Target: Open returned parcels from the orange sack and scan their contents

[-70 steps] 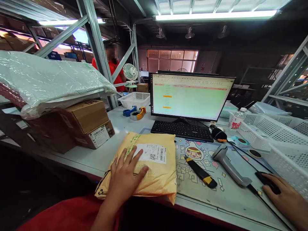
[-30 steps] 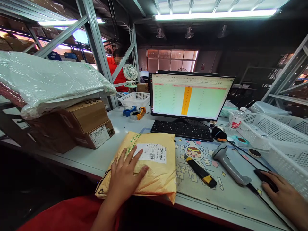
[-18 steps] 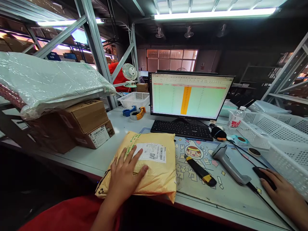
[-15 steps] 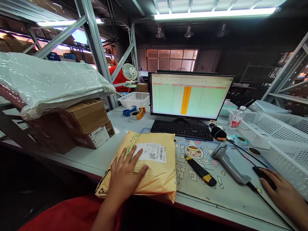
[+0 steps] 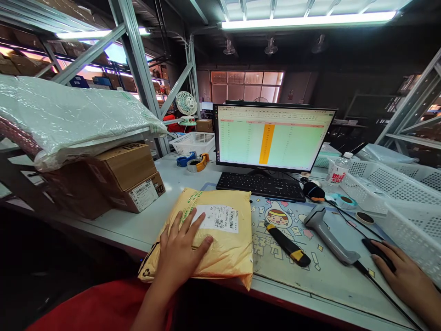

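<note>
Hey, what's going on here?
A person at a desk has their left hand spread flat on a yellow mailer, fingertips at its shipping label, and their right hand on a black computer mouse. The monitor shows a green spreadsheet with an orange column. A barcode scanner and a utility knife lie between the hands on a cartoon desk mat.

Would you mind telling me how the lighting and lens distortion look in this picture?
In the head view, the ceiling light glares white, the steel shelving upright leans from wide-angle distortion, and below the desk edge lies deep shadow.
</note>
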{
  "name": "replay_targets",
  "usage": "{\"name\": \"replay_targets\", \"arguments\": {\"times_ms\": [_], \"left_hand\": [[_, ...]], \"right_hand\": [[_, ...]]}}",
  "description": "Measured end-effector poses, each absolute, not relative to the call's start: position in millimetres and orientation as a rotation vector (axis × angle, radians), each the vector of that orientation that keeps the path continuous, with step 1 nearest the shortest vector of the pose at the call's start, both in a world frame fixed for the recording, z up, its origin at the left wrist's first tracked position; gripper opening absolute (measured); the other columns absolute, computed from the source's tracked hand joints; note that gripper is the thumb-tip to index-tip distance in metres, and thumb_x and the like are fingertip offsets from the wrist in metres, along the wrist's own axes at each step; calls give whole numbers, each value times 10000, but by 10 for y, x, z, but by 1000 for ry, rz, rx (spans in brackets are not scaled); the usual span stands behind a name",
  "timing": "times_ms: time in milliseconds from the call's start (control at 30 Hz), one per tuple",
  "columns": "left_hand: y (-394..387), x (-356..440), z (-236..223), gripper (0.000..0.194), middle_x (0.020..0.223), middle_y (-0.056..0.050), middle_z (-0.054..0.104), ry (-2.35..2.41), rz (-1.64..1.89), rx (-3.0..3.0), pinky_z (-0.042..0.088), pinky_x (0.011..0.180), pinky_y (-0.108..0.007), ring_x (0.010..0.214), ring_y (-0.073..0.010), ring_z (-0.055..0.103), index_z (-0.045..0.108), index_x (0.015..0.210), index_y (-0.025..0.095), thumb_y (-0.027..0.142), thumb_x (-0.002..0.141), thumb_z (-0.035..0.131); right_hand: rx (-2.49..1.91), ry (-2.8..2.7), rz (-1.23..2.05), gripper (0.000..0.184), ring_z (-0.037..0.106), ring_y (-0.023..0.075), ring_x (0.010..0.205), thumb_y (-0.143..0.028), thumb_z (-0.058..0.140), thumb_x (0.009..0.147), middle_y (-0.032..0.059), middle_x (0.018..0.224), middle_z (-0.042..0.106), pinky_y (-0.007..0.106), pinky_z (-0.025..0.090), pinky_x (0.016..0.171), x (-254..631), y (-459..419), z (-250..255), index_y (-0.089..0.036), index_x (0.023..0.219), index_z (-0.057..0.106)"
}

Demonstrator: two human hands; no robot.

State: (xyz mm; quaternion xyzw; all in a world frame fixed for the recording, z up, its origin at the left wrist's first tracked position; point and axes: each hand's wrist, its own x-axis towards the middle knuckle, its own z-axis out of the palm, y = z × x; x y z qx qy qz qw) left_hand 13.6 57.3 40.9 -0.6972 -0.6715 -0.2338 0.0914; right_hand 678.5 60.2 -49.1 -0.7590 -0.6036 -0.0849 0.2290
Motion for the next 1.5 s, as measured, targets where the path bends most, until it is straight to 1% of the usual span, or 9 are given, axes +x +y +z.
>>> {"name": "replay_targets", "arguments": {"times_ms": [167,500,700,800,900,1000,1233,1333,1500], "left_hand": [[574,138,410,566,1708,-20,419,-1997,-690,-2067,311,1218,-672,1585,-400,337,578,1552,333,537,1035,474],[568,136,400,567,1712,-14,412,-1984,-695,-2071,309,1223,-672,1593,-393,329,562,1562,336,544,1043,464],[564,143,408,565,1701,-25,435,-1987,-712,-2066,316,1227,-658,1587,-399,338,575,1552,343,554,1033,502],[570,139,403,564,1704,-29,429,-1984,-711,-2069,314,1227,-669,1585,-405,339,575,1555,335,543,1036,501],[575,131,395,571,1703,-25,428,-1988,-702,-2073,307,1231,-678,1586,-405,338,571,1558,331,545,1034,501],[576,127,390,579,1700,-10,431,-1983,-706,-2067,283,1250,-676,1585,-397,344,564,1562,342,559,1028,507],[577,129,385,562,1692,-13,445,-1969,-712,-2058,324,1225,-678,1583,-398,354,578,1547,340,551,1032,502],[578,127,378,561,1691,-16,446,-1954,-722,-2062,326,1221,-681,1582,-401,356,572,1552,338,546,1036,500],[573,130,374,563,1686,-26,455,-1949,-742,-2061,329,1217,-684,1576,-409,364,576,1550,340,548,1029,518]], "right_hand": [[-2069,-1671,-243,792,630,395,1317,-723,326,951,145,1470,618,528,509,1144,6803,613,-508,-197,1434,669],[-2036,-1681,-269,783,621,398,1330,-699,343,954,161,1464,620,529,489,1167,6832,638,-545,-166,1418,681],[-2036,-1667,-271,763,635,388,1324,-685,348,938,155,1441,638,497,496,1158,6817,639,-537,-186,1410,680],[-2042,-1665,-253,802,643,406,1301,-713,334,929,163,1447,636,537,503,1142,6830,645,-537,-173,1407,685],[-2069,-1647,-225,850,647,431,1279,-752,325,908,168,1455,634,586,538,1076,6852,660,-543,-178,1418,689],[-2078,-1637,-196,861,651,432,1275,-766,332,891,165,1454,636,585,556,1042,6865,674,-550,-193,1427,687],[-2050,-1648,-178,821,606,431,1349,-756,334,904,191,1457,620,552,499,1140,6824,654,-519,-209,1411,676],[-2014,-1647,-168,746,593,428,1367,-721,372,901,202,1458,619,540,466,1176,6797,643,-489,-242,1382,682],[-1970,-1634,-145,661,599,451,1349,-692,445,851,219,1429,638,583,461,1164,6776,653,-460,-280,1298,704]]}}
